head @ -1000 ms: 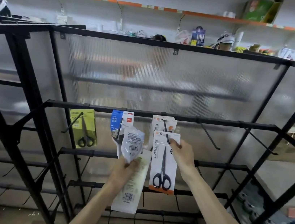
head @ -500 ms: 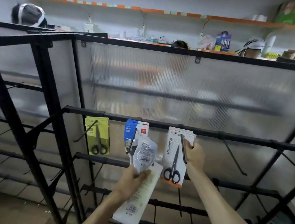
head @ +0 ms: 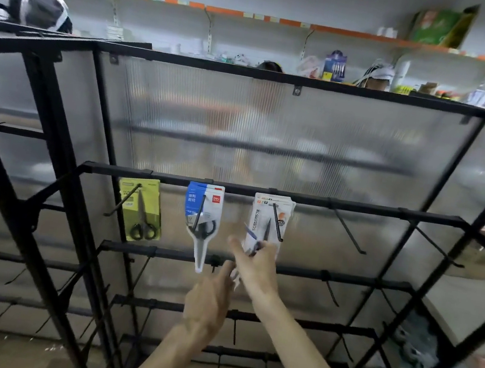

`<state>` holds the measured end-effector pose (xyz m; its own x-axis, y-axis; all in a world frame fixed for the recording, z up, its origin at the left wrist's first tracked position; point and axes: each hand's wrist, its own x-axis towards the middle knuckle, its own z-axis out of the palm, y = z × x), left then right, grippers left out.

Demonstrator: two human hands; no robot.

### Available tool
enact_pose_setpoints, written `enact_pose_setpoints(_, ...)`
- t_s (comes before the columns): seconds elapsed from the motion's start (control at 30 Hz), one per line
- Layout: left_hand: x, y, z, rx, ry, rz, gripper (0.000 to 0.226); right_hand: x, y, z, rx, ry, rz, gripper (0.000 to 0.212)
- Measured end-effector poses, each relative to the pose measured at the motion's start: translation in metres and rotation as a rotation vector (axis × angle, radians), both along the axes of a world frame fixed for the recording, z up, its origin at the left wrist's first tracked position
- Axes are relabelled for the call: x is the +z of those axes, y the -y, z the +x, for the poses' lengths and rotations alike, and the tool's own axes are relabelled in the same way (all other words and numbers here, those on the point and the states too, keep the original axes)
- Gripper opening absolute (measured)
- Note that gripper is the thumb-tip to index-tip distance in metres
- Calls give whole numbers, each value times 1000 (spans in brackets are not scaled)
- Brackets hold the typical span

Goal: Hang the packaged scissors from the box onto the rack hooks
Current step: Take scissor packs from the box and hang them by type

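Observation:
Three scissors packs hang on hooks of the black rack's (head: 356,206) upper bar: a green one (head: 141,208), a blue-and-white one (head: 202,209) and a white-and-orange one (head: 274,216). My right hand (head: 254,266) is just below the white-and-orange pack, closed on a thin blurred pack (head: 247,235) that shows a blue streak. My left hand (head: 209,301) is lower and to the left, with its fingers stretched up towards the right hand. A sliver of white shows between the two hands. The box is out of view.
Bare hooks (head: 349,234) stick out of the upper bar to the right, and more from the lower bars (head: 331,276). A ribbed translucent panel (head: 273,132) backs the rack. Behind it, a wall shelf (head: 258,17) holds goods, and a person's head (head: 41,10) shows at top left.
The right hand dropped from the top of the white-and-orange pack to below it and now grips a thin pack. The two packs the left hand held upright are no longer seen in it.

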<state>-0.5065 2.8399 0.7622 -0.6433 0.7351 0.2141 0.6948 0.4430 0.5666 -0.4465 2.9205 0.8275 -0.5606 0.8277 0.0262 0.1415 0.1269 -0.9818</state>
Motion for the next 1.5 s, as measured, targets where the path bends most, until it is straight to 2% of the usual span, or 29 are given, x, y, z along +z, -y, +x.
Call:
enact_pose_setpoints(0.07, -4, 8, 3, -18, -17, -8, 28, 1, -4, 7, -127, 70, -11, 14)
enact_pose_setpoints(0.1, -7, 11, 1, -53, 56, 10, 34, -1, -7, 14, -161, 99, -6, 8)
enact_pose_setpoints(0.13, -8, 15, -2, -116, 174, 42, 44, -3, -8, 22, -164, 91, -21, 7)
enact_pose_setpoints(0.23, 0, 33, -3, -340, 678, 183, 63, -7, -5, 47, -155, -54, -120, 10)
enact_pose_setpoints(0.3, 8, 49, 1, -329, 817, 181, 58, -4, -4, 63, -190, -124, -172, 6)
enact_pose_setpoints(0.47, 19, 77, 7, -135, 843, 269, 26, 8, 2, 90, -167, -198, -168, 7)
enact_pose_setpoints(0.57, 14, 84, 10, 14, 796, 319, 21, 14, 8, 102, -136, -253, -199, 8)
enact_pose_setpoints(0.73, 5, 96, 22, 180, 729, 338, 23, 9, 20, 120, -65, -128, -87, 25)
enact_pose_setpoints(0.87, 11, 115, 41, 191, 691, 381, 15, 4, 35, 124, -15, -77, 7, 18)
enact_pose_setpoints(1.07, 12, 143, 47, 242, 696, 406, 5, 6, 60, 110, 41, -35, 57, 22)
enact_pose_setpoints(1.23, 10, 158, 24, 270, 708, 404, 15, 10, 70, 73, 64, -7, 93, 22)
enact_pose_setpoints(1.5, 26, 161, -44, 205, 675, 418, 6, 21, 72, -11, 33, -46, 108, 16)
